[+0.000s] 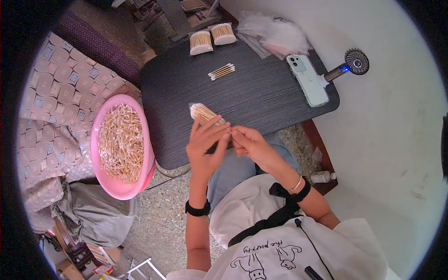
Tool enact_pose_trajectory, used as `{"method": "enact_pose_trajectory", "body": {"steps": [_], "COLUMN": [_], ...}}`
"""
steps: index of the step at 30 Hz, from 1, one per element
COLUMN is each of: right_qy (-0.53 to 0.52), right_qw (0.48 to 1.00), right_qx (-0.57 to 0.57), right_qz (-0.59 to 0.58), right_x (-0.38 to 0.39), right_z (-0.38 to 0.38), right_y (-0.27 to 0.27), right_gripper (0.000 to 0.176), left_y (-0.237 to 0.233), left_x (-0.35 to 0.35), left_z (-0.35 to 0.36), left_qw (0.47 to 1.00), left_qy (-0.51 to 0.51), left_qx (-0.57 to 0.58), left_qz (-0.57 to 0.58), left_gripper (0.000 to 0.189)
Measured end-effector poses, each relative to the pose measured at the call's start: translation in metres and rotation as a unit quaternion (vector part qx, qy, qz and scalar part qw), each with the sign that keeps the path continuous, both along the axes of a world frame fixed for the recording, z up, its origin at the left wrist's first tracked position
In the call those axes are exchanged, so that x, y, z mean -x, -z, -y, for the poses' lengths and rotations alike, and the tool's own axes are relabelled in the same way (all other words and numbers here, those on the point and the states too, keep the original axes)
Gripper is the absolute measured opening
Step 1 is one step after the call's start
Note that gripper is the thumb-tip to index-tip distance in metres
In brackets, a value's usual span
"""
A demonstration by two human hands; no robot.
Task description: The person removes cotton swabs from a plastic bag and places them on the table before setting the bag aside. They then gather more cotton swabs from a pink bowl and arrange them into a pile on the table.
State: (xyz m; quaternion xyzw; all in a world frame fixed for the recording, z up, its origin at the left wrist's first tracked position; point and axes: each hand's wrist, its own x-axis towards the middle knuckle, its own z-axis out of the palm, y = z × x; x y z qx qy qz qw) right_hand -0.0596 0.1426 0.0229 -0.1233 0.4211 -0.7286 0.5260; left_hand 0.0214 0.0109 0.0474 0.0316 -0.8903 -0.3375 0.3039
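A clear plastic bag of cotton swabs (pixel 200 111) lies tilted at the near edge of the dark table, white tips toward the far left. My left hand (pixel 205 142) is closed over the bag, its fingers across the swabs and its thumb near the bag's near end. My right hand (pixel 252 145) pinches at that same end, fingertips close to those of my left hand. The bit of plastic between the fingers is mostly hidden. Farther up the table lies a small row of loose cotton swabs (pixel 221 72).
Two filled swab bags, a left one (pixel 200 43) and a right one (pixel 223 34), stand at the table's (pixel 177 93) far edge. Empty plastic bags (pixel 280 37), a phone (pixel 308 81) and a small fan (pixel 357 61) are at right. A pink basin (pixel 95 154) of swabs stands left.
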Motion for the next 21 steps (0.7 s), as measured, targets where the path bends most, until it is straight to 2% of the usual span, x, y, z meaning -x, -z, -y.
{"method": "enact_pose_trajectory", "body": {"steps": [3,6,7,10,17,21], "right_qy": [-0.013,-0.014,-0.013,-0.023,0.006,0.005], "right_qw": [0.998,0.994,0.993,0.993,0.993,0.992], "right_qx": [-0.014,-0.020,-0.019,-0.022,-0.025,-0.033], "right_qz": [-0.062,-0.105,-0.113,-0.118,-0.118,-0.120], "right_x": [-0.001,-0.005,-0.005,-0.004,-0.001,0.000], "right_z": [0.001,0.005,0.006,0.005,-0.003,-0.004], "right_y": [-0.007,-0.005,-0.003,-0.002,0.000,-0.001], "right_gripper": [0.025,0.025,0.025,0.029,0.023,0.024], "left_y": [0.016,0.032,0.033,0.038,0.051,0.047], "left_x": [0.003,0.019,0.018,0.019,0.017,0.016], "left_z": [0.014,0.028,0.029,0.028,0.029,0.027], "left_qw": [0.985,0.941,0.912,0.907,0.942,0.936], "left_qy": [-0.141,-0.159,-0.085,-0.051,-0.034,-0.032], "left_qx": [-0.044,-0.280,-0.396,-0.418,-0.334,-0.351], "left_qz": [-0.094,-0.101,-0.064,-0.010,-0.006,-0.016], "left_gripper": [0.022,0.033,0.038,0.035,0.032,0.032]}}
